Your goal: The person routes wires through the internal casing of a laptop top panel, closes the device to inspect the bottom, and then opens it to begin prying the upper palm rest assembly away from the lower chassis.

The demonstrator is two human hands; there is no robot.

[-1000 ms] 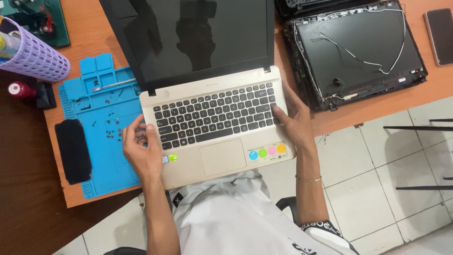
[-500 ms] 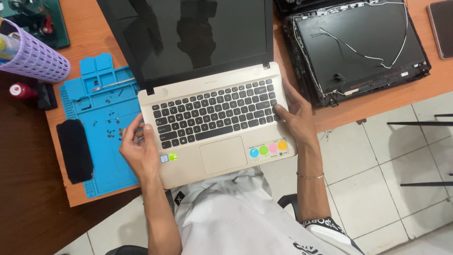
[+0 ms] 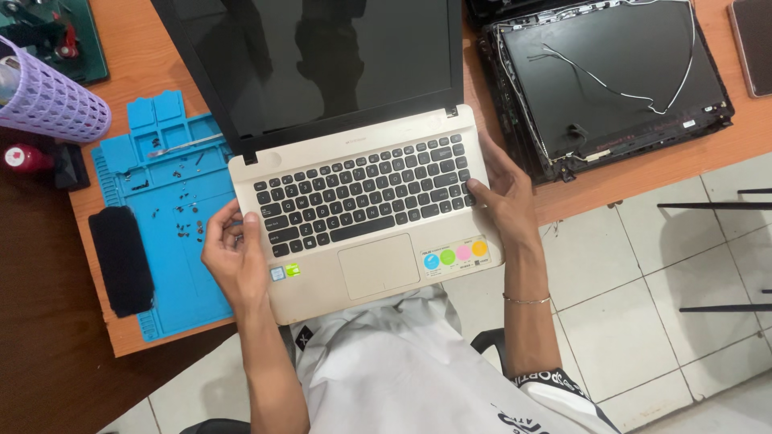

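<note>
An orange wooden table (image 3: 635,173) carries everything here. Directly on it lies an open gold laptop (image 3: 362,201), its front edge overhanging the table's near side. Left of it sits a blue silicone repair mat (image 3: 173,265), with a black pad (image 3: 121,261) along the mat's left side. A lavender perforated cup (image 3: 48,100) lies at the far left. To the right rests a dismantled black laptop lid (image 3: 611,80).

Dark laptop screen (image 3: 322,64), round coloured stickers (image 3: 454,257)
</note>
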